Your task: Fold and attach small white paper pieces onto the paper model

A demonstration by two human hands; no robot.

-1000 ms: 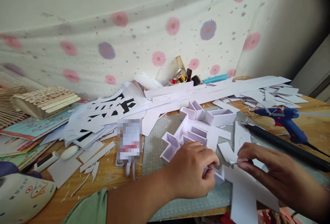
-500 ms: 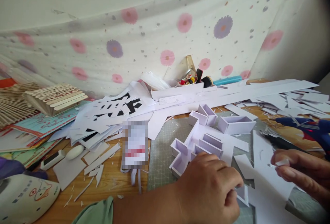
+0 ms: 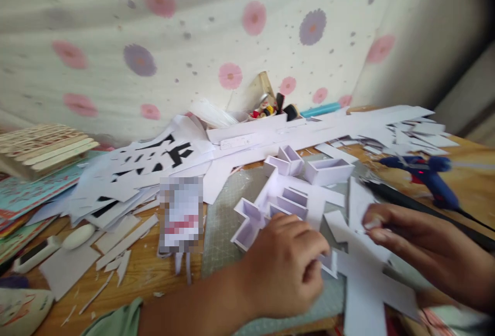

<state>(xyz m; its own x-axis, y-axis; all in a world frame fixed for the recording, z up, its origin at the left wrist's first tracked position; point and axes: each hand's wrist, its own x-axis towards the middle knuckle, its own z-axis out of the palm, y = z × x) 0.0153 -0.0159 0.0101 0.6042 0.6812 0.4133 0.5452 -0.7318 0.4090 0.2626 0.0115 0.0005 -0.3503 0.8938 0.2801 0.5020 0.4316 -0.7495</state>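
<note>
My left hand (image 3: 286, 266) lies curled over the near edge of a white foam-board model (image 3: 315, 199), whose thin upright walls form several open-topped compartments. Its fingertips are hidden behind the knuckles, closed on the model's edge. To the right, my right hand (image 3: 417, 248) pinches a small white scrap (image 3: 373, 224) between thumb and fingers, above white board strips. The scrap is blurred. A loose white open box (image 3: 328, 172) stands just behind the model. Beneath everything is a grey-green cutting mat (image 3: 222, 238).
A blue glue gun (image 3: 429, 171) with a red light lies at right beside a long black tool (image 3: 410, 204). A phone-like device (image 3: 181, 215), pixelated, sits left of the mat. Cut paper sheets (image 3: 154, 161), craft-stick work (image 3: 46, 148) and offcuts (image 3: 421, 132) surround the mat.
The view has swung right, so everything sits further left in it and more of the glue gun shows. Both hands keep much the same hold.
</note>
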